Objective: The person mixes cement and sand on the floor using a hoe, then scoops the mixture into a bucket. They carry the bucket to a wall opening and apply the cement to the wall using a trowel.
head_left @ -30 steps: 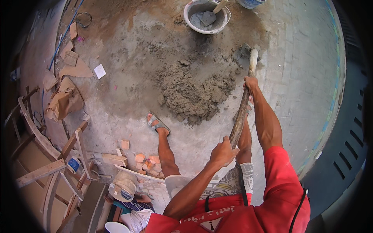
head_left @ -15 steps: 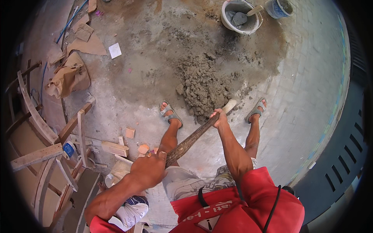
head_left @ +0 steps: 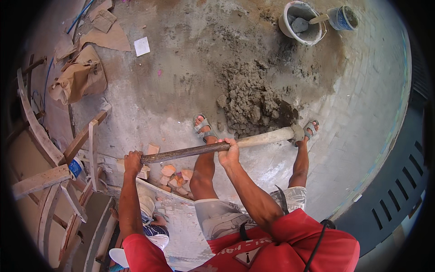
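A hoe (head_left: pixel 186 153) with a long wooden handle lies nearly level across the view in front of me. My left hand (head_left: pixel 132 163) is closed round the dark end of the handle. Farther along, where the wood turns pale, my right hand (head_left: pixel 229 153) wraps round it from below. The mortar-caked head is at the right end, beside my right foot (head_left: pixel 311 130) and against the near right edge of a wet mortar heap (head_left: pixel 253 99). Its blade is hard to make out from the mortar. My left foot (head_left: pixel 205 127), in a grey sandal, stands at the heap's near left.
A white bucket (head_left: pixel 283 27) with grey lumps and a wooden-handled tool stands beyond the heap, beside a smaller blue-and-white bucket (head_left: pixel 333 19). At left are a crumpled brown paper sack (head_left: pixel 84 77) and a wooden frame (head_left: pixel 81 143). Broken bricks (head_left: pixel 168 171) and another person (head_left: pixel 156 233) are at lower left.
The hoe has swung from a slant to nearly level, its head moving right. My left hand has gone left and away from my body; my right hand has shifted left and nearer.
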Tool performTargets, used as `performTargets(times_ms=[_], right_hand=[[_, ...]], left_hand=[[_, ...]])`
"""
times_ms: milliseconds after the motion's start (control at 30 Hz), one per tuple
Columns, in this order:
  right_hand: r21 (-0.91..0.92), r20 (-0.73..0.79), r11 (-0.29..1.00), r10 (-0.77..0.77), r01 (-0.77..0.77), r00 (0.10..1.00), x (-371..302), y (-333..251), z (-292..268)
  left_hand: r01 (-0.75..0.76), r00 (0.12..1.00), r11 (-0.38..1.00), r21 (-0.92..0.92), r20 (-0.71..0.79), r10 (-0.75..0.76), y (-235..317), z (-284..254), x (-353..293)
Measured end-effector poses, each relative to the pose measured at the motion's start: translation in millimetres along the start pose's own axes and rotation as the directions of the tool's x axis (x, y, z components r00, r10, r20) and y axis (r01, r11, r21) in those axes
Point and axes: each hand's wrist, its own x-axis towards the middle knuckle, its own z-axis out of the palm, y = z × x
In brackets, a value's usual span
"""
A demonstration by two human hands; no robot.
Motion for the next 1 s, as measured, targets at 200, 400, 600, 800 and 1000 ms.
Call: performTargets(times_ms=[200, 400, 600, 800, 1000], right_hand=[[-0.208, 0.093, 0.976, 0.085, -0.065, 0.992, -118, -43, -18], [-0.440, 0.029, 0.888, 0.164, -0.135, 0.986, -53, -112, -15], [-0.608, -0.099, 0.792, -0.009, -0.054, 0.995, -4, -144, -1], [-0.641, -0.054, 0.768, -0.042, -0.002, 0.998, 22, -186, -8], [-0.593, 0.044, 0.801, -0.071, 0.084, 0.996, -15, -245, 15]], left_hand=[[-0.116, 0.993, 0.973, -0.198, 0.000, 0.119, 7, -28, -118], [0.121, 0.972, 0.965, -0.231, 0.223, -0.069, 159, -117, -259], [0.122, 0.937, 0.949, -0.291, 0.348, -0.014, 238, -138, -242], [0.153, 0.935, 0.918, -0.365, 0.354, -0.015, 289, -104, -214], [0.096, 0.928, 0.871, -0.482, 0.360, 0.096, 324, -124, -250]])
